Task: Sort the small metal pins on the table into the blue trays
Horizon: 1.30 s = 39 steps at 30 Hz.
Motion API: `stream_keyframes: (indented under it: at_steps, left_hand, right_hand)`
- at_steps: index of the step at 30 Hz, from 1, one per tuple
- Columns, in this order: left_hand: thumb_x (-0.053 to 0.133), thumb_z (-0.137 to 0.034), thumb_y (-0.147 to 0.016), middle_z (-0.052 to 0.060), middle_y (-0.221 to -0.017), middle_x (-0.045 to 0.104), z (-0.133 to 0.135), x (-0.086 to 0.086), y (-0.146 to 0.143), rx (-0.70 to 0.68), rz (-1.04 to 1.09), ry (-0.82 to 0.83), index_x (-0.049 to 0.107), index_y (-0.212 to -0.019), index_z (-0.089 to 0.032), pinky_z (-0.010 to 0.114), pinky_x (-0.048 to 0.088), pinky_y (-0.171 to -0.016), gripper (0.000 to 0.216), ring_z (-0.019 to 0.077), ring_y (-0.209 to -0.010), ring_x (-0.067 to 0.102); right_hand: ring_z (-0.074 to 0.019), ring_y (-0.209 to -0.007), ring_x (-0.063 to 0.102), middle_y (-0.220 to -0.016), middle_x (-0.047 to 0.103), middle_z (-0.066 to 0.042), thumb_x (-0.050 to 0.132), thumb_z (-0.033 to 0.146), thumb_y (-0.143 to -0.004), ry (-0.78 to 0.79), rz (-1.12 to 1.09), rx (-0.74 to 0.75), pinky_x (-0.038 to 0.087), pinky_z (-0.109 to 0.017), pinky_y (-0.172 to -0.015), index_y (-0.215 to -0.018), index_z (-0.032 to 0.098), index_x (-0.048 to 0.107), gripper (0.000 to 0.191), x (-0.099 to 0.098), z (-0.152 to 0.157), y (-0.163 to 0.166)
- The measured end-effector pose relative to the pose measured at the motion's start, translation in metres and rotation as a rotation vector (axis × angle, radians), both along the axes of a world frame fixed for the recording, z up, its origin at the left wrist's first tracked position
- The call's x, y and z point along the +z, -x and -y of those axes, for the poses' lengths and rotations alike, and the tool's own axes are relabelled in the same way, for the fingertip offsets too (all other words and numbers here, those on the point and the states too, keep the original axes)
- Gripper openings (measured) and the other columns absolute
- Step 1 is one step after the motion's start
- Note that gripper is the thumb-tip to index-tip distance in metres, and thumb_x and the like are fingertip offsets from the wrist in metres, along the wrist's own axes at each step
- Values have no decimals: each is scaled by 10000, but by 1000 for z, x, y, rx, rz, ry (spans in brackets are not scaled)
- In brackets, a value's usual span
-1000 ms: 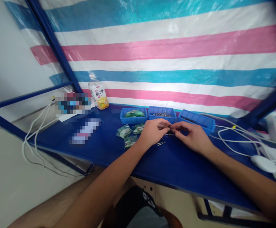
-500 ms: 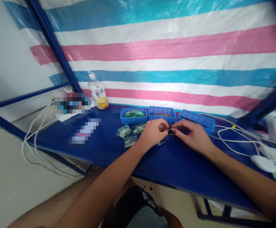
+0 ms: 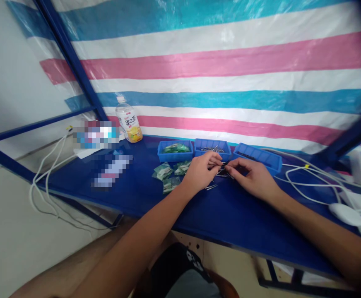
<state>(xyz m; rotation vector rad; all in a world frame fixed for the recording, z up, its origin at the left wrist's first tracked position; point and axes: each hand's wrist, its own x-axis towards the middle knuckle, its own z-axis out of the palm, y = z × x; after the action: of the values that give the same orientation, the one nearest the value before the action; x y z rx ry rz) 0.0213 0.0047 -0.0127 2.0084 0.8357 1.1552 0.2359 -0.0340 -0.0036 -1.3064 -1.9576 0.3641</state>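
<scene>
My left hand (image 3: 201,170) is above the desk in front of the bins, its thumb and fingers pinched together at a small thing I cannot make out. My right hand (image 3: 251,175) faces it, thumb and forefinger closed at the tips on something thin and dark, too small to name. Beneath and between the fingertips lie several thin metal pins (image 3: 222,174). Two more slim metal pieces (image 3: 211,187) rest just below my left hand. Left of that wrist are several small green-tinted plastic packets (image 3: 171,184) with pale contents.
Three blue bins stand behind my hands: one with green packets (image 3: 176,148), one with metal pieces (image 3: 211,149), one tilted bin (image 3: 267,161) with dark parts. A drink bottle (image 3: 129,122) stands back left. White cables (image 3: 311,182) and a white round device (image 3: 345,214) lie right.
The left fingers have straightened slightly and the fingertips have drifted a little apart. More of the thin pins show beneath them. The bins and packets stay put.
</scene>
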Motion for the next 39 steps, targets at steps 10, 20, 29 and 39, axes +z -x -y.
stream_keyframes:
  at_steps: [10, 20, 29, 39]
  left_hand:
    - [732, -176, -936, 122, -1158, 797, -1, 0, -1, -12, 113, 106, 660, -1197, -180, 367, 669, -902, 270, 216, -1001, 792]
    - [689, -179, -953, 80, -1107, 805, 2, 5, 2, 128, -24, -4, 691, -1169, -190, 355, 637, -829, 217, 199, -965, 767]
    - [664, -169, -971, 86, -1104, 802, 4, 9, 3, 149, -47, -42, 682, -1174, -174, 358, 641, -879, 204, 195, -979, 771]
    - [650, -169, -979, 97, -1149, 788, 0, 4, 3, 196, -79, -104, 684, -1171, -185, 417, 623, -1013, 196, 220, -1063, 763]
  right_hand:
    - [-200, -703, 643, -868, 764, -47, 628, 466, -982, 83, -36, 44, 503, -344, -677, -950, 225, 737, 266, -7, -4, 3]
    - [-119, -467, 482, -626, 623, 5, 749, 625, -886, 334, -754, -227, 320, -238, -418, -865, 215, 661, 419, 1, -13, -7]
    - [-300, -1021, 690, -1093, 763, -100, 609, 396, -1015, -194, 278, 106, 566, -478, -944, -1136, 239, 748, 242, -6, -3, -7]
    - [-428, -1182, 643, -1323, 689, -238, 540, 406, -1028, -273, 589, -277, 535, -584, -958, -1457, 125, 575, 514, -12, -18, -28]
